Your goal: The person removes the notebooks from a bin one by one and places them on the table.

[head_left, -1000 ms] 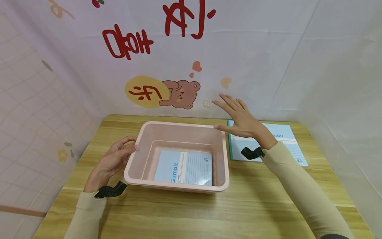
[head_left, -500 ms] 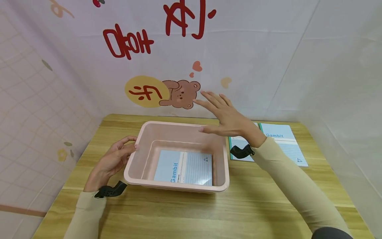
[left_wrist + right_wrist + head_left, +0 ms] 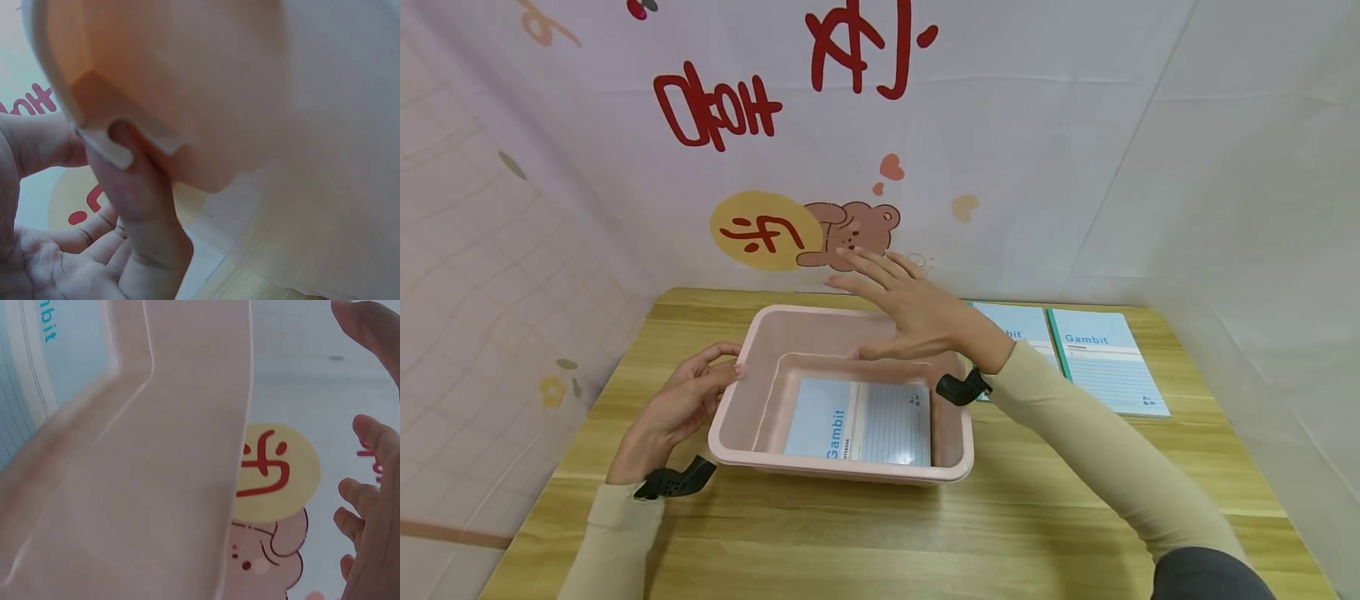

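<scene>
My left hand (image 3: pixel 677 408) pinches the left rim of a pale pink plastic basin (image 3: pixel 842 467) on the table. In the left wrist view the thumb (image 3: pixel 137 200) lies against the rim, with a finger on its other side. A blue-and-white Gambit notebook (image 3: pixel 883 425) lies flat on the basin's floor. My right hand (image 3: pixel 917 312) hovers over the basin's back right part, fingers spread and holding nothing. It hides some of the back rim. The right wrist view shows those fingers (image 3: pixel 369 437) apart from the basin wall (image 3: pixel 175 456).
Two more Gambit notebooks lie side by side at the table's back right: one (image 3: pixel 1108 362) in full view, the other (image 3: pixel 1015 321) partly behind my right arm. A printed cloth wall (image 3: pixel 1037 167) rises behind the wooden table (image 3: pixel 820 542).
My right hand has moved left from above the notebooks to over the basin, uncovering more of the rightmost notebook. The left hand and basin have stayed put.
</scene>
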`<action>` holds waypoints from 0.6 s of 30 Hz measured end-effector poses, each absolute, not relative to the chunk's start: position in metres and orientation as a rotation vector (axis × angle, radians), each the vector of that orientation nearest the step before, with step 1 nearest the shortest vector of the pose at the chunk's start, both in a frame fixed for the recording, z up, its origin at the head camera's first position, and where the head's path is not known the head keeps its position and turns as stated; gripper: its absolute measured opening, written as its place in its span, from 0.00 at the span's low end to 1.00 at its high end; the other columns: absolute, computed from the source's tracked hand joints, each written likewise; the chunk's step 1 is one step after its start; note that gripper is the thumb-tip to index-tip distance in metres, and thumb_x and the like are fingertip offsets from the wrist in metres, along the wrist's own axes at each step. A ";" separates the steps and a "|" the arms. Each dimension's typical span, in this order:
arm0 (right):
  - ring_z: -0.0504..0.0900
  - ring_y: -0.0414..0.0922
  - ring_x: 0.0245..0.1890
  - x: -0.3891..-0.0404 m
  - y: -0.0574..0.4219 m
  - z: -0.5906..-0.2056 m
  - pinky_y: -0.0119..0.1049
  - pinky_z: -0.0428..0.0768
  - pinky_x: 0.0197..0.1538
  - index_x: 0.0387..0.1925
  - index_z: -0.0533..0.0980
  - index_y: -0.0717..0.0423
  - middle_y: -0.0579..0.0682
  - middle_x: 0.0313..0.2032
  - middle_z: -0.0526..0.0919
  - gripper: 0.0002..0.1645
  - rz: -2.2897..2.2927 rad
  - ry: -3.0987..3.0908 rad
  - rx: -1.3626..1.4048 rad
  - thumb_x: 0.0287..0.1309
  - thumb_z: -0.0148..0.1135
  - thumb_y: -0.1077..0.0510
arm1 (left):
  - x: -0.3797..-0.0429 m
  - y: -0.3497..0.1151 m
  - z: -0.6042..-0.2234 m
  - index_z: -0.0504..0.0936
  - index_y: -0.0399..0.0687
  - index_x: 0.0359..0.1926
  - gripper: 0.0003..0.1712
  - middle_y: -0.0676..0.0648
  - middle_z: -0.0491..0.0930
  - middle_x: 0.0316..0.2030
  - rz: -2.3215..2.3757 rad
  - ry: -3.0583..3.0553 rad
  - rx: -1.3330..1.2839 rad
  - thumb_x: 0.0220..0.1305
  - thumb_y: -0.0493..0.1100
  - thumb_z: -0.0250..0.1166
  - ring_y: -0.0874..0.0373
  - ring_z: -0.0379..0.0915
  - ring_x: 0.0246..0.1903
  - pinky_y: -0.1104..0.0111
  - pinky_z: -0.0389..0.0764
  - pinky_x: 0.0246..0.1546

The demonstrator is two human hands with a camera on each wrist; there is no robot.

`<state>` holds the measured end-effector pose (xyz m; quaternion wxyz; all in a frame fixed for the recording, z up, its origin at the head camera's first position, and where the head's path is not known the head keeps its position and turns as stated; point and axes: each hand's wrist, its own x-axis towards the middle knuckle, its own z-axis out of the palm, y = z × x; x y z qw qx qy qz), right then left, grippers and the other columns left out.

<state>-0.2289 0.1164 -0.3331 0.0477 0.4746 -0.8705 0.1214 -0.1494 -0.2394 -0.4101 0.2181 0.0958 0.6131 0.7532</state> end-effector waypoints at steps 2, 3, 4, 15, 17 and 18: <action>0.40 0.51 0.83 -0.228 0.109 -0.335 0.58 0.39 0.82 0.81 0.49 0.35 0.45 0.83 0.37 0.55 0.337 -2.668 1.475 0.60 0.58 0.25 | -0.149 -0.240 -0.410 0.68 0.45 0.58 0.12 0.49 0.88 0.41 2.083 1.699 0.265 0.78 0.34 0.53 0.58 0.88 0.37 0.64 0.89 0.36; 0.40 0.52 0.83 -0.228 0.105 -0.336 0.57 0.39 0.82 0.81 0.48 0.33 0.45 0.83 0.37 0.55 0.321 -2.678 1.487 0.61 0.57 0.24 | -0.149 -0.240 -0.409 0.68 0.45 0.58 0.12 0.49 0.88 0.41 2.081 1.699 0.263 0.78 0.34 0.53 0.58 0.88 0.37 0.64 0.89 0.36; 0.39 0.52 0.83 -0.227 0.102 -0.337 0.57 0.38 0.82 0.81 0.47 0.32 0.45 0.83 0.36 0.55 0.320 -2.694 1.497 0.61 0.57 0.24 | -0.150 -0.240 -0.409 0.68 0.46 0.58 0.12 0.50 0.88 0.41 2.078 1.701 0.262 0.78 0.34 0.53 0.58 0.88 0.37 0.64 0.89 0.36; 0.32 0.44 0.83 -0.226 0.073 -0.355 0.52 0.36 0.83 0.81 0.47 0.29 0.41 0.83 0.34 0.57 0.234 -2.740 1.637 0.58 0.51 0.16 | -0.149 -0.241 -0.409 0.68 0.48 0.58 0.12 0.50 0.87 0.42 2.071 1.711 0.242 0.78 0.35 0.54 0.58 0.88 0.39 0.63 0.89 0.37; 0.33 0.45 0.83 -0.227 0.068 -0.360 0.52 0.36 0.83 0.81 0.47 0.31 0.42 0.83 0.34 0.57 0.188 -2.727 1.676 0.58 0.51 0.16 | -0.149 -0.241 -0.410 0.68 0.48 0.58 0.12 0.50 0.87 0.42 2.069 1.711 0.244 0.78 0.35 0.54 0.58 0.88 0.39 0.63 0.89 0.38; 0.33 0.45 0.84 -0.227 0.066 -0.361 0.52 0.37 0.83 0.81 0.46 0.32 0.43 0.83 0.34 0.58 0.166 -2.722 1.697 0.58 0.51 0.16 | -0.149 -0.241 -0.410 0.68 0.48 0.58 0.12 0.50 0.87 0.42 2.067 1.711 0.247 0.78 0.35 0.54 0.57 0.88 0.39 0.63 0.89 0.38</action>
